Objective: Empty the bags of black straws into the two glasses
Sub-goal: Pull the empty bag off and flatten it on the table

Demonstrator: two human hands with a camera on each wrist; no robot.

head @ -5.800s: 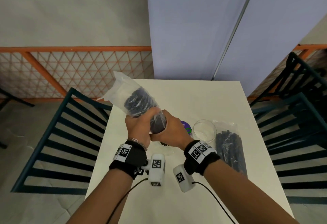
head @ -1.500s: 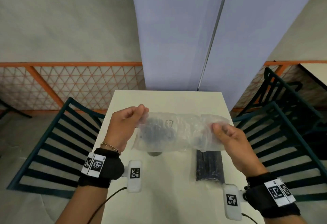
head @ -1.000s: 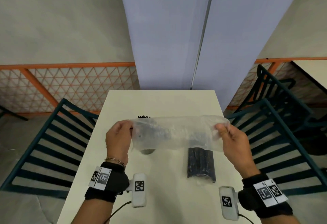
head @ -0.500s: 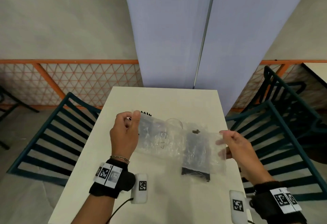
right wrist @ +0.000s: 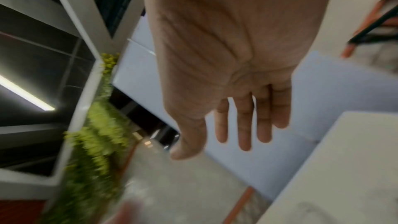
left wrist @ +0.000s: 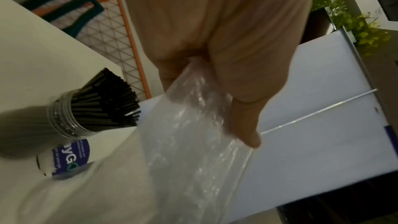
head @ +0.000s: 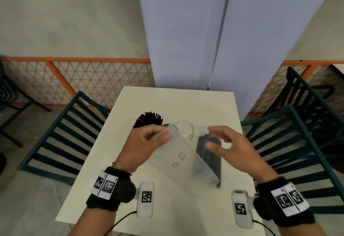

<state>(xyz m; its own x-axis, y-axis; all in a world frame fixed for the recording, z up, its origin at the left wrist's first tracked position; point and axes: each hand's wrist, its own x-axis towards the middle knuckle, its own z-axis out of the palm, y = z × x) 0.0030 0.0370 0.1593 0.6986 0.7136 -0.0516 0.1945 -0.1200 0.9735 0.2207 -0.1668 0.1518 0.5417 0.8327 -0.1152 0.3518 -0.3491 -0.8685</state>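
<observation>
My left hand (head: 147, 142) pinches one end of an empty clear plastic bag (head: 183, 158), which hangs down and to the right over the table; the left wrist view shows the bag (left wrist: 193, 142) held between thumb and fingers. My right hand (head: 229, 144) hovers with fingers spread and holds nothing, as the right wrist view (right wrist: 243, 122) confirms. One glass full of black straws (head: 149, 119) stands behind my left hand, seen again as the filled glass (left wrist: 71, 117). An empty glass (head: 185, 129) stands beside it. A full bag of black straws (head: 209, 158) lies on the table under my right hand.
The small white table (head: 167, 103) has dark green slatted chairs at left (head: 61, 139) and right (head: 297, 142). A round blue-labelled item (left wrist: 69, 157) lies by the filled glass. An orange lattice fence (head: 83, 79) and a pale panel (head: 204, 31) stand behind.
My right hand has let go of the empty bag and opened; the bag now hangs from my left hand alone. The filled glass and the empty glass have come into sight behind it.
</observation>
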